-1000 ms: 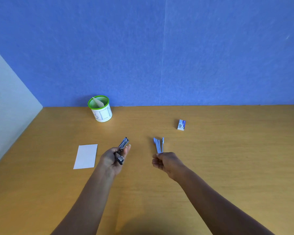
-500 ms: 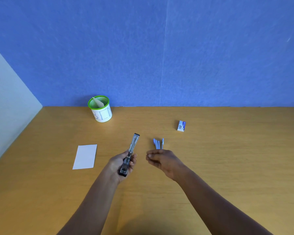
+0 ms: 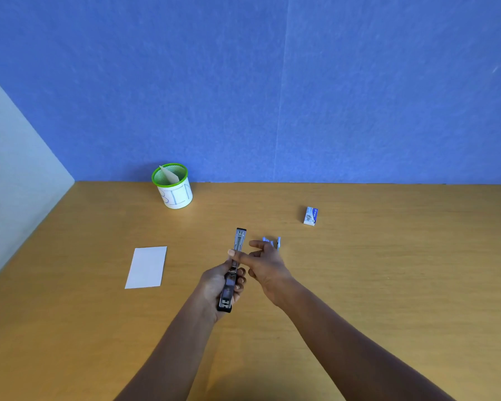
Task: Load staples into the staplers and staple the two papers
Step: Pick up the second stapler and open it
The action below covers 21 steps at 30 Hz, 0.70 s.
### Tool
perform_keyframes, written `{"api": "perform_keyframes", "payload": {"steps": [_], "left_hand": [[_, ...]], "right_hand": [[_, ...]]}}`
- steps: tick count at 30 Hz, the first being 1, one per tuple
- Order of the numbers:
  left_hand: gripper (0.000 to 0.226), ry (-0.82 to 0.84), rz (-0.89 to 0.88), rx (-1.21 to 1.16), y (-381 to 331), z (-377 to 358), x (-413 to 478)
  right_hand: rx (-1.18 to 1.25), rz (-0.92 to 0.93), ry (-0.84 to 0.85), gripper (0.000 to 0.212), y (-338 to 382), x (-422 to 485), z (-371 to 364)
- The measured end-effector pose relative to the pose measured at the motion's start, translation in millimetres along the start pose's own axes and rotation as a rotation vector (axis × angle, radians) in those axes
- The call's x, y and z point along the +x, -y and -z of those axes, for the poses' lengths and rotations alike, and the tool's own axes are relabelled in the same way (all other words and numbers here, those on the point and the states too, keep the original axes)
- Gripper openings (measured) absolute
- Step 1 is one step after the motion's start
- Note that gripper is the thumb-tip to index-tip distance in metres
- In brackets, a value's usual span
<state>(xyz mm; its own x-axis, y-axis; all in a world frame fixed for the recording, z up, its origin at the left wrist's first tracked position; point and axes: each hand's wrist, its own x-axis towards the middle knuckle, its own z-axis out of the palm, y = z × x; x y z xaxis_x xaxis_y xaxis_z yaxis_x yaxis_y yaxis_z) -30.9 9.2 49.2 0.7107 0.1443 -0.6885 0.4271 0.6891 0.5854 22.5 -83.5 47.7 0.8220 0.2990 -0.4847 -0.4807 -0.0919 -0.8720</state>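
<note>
The left hand (image 3: 214,285) grips the black stapler (image 3: 227,287) low down, with the fingers wrapped round its body. The stapler is held above the table (image 3: 388,285), folded out straight, its open metal magazine pointing away from the person

The right hand (image 3: 268,266) reaches across from the right and holds nothing. Its forefinger (image 3: 240,257) is stretched out and touches the magazine about halfway along, another finger is extended above it, and the lower fingers are loosely bent

The blue stapler (image 3: 275,242) lies on the table just behind the right hand, partly hidden by it. A small staple box (image 3: 310,216) lies farther back on the right. One white paper (image 3: 146,267) lies flat on the left, well apart from the hands. A green-rimmed cup (image 3: 176,195) marked BIN stands by the blue wall (image 3: 272,82) with a pale scrap inside
</note>
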Motion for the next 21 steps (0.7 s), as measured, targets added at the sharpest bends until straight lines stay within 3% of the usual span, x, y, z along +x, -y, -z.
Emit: {"api": "perform_keyframes", "payload": {"steps": [7, 21], "left_hand": [[0.027, 0.026, -0.019, -0.013, 1.3, -3.5, -2.0], [0.022, 0.078, -0.025, 0.021, 4.0, -5.8, -5.8]], "right_hand": [[-0.023, 0.032, 0.055, 0.028, -4.1, 2.1, -2.2], [-0.057, 0.099, -0.016, 0.032, -6.4, 3.3, 0.2]]}}
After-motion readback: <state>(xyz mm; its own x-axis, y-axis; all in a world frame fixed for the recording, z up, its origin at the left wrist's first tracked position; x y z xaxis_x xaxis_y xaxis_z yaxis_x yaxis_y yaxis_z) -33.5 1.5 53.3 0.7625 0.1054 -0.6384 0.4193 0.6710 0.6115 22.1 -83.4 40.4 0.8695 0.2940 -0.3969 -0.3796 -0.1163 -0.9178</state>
